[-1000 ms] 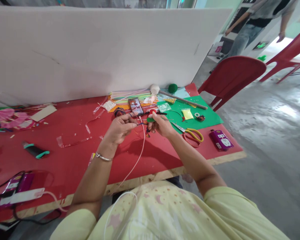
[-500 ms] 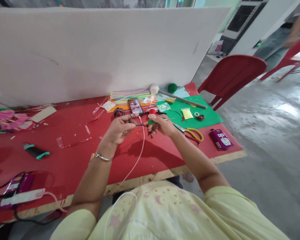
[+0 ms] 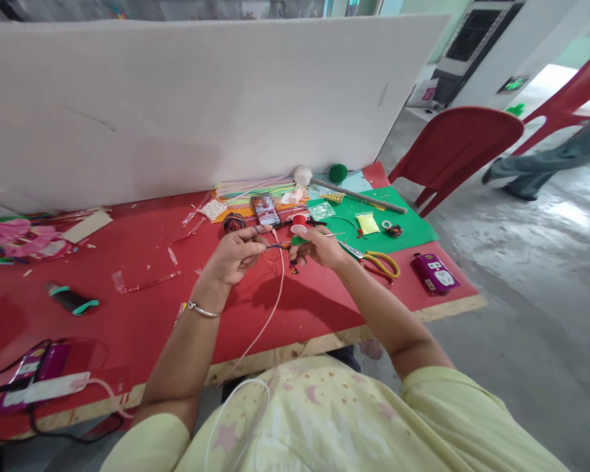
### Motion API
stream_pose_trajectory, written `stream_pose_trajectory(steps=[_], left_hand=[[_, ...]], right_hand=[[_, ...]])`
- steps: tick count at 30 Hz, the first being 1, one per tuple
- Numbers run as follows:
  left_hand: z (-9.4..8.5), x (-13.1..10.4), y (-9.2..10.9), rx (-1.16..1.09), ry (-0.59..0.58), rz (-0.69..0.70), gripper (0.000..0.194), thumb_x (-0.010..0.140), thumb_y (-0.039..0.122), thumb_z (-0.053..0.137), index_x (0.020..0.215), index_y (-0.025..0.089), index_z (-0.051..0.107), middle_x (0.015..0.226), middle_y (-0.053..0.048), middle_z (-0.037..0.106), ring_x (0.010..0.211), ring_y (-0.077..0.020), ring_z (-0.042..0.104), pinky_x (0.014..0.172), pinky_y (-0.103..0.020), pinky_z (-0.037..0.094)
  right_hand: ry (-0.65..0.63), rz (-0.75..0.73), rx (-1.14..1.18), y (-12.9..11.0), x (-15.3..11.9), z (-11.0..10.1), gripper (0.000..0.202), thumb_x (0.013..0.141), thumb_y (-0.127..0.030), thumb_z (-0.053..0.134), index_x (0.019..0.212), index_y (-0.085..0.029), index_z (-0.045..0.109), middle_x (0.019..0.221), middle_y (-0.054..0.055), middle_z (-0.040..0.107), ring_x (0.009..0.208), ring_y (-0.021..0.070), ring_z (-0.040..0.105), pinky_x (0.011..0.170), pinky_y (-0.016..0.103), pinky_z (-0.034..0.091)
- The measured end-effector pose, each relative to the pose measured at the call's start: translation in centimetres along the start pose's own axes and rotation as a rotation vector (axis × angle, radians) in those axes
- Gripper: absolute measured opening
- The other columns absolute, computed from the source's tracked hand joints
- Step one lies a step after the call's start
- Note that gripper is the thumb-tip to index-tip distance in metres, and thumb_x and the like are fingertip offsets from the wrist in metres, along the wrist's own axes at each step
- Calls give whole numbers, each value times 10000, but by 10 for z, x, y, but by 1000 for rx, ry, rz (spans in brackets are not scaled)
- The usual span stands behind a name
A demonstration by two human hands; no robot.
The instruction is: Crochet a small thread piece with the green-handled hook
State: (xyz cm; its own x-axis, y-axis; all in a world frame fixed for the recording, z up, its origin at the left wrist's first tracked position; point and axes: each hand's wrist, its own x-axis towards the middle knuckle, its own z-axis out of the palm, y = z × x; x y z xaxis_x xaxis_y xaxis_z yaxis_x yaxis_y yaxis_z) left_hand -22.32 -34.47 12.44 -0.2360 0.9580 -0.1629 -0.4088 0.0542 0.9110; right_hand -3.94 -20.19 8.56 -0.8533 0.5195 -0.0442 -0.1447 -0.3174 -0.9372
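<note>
My left hand (image 3: 233,254) is closed, thumb and fingers pinching dark multicoloured yarn (image 3: 274,246) stretched toward the right. My right hand (image 3: 319,246) grips a small green-handled tool (image 3: 297,240), whose thin metal shaft points right; its tip is too small to make out. A short worked piece of the same yarn (image 3: 294,267) hangs below the right fingers. A ball of multicoloured yarn (image 3: 233,223) lies just beyond my left hand. Behind the hands are a phone (image 3: 267,211) and a spool of red thread (image 3: 299,221).
Scissors (image 3: 373,259) and a purple power socket (image 3: 433,274) lie to the right. A pink cable (image 3: 279,288) runs beneath the hands to the table's front edge. A white board (image 3: 191,105) stands behind the red-covered table (image 3: 295,328). A red chair (image 3: 457,154) is beyond its right end.
Both hands keep almost the same place and grip, with only slight finger movement. At the upper right, a person has shifted, and walking legs now show behind the chair.
</note>
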Motion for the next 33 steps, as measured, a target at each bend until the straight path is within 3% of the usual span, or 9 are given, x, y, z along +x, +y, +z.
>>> stream_pose_trajectory(steps=[14, 21, 33], left_hand=[[-2, 2, -3, 7, -12, 2, 501, 615, 121, 843, 1110, 113, 763, 779, -27, 697, 397, 16, 328, 401, -160, 199], [-2, 3, -2, -4, -12, 3, 507, 618, 116, 843, 1119, 114, 759, 766, -20, 687, 397, 15, 327, 403, -158, 196], [-3, 3, -3, -5, -15, -9, 505, 619, 109, 834, 1118, 117, 756, 781, -22, 693, 397, 15, 328, 404, -154, 196]], right_hand=[[-29, 25, 26, 2, 0, -3, 413, 822, -525, 698, 675, -139, 685, 663, 110, 771, 475, 168, 672, 409, 237, 540], [50, 42, 169, -6, -2, 5, 280, 795, -433, 719, 788, -175, 610, 610, 47, 743, 470, 185, 679, 349, 234, 488], [82, 68, 162, -7, -4, 6, 249, 833, -401, 687, 825, -188, 559, 616, 57, 743, 476, 195, 685, 346, 240, 477]])
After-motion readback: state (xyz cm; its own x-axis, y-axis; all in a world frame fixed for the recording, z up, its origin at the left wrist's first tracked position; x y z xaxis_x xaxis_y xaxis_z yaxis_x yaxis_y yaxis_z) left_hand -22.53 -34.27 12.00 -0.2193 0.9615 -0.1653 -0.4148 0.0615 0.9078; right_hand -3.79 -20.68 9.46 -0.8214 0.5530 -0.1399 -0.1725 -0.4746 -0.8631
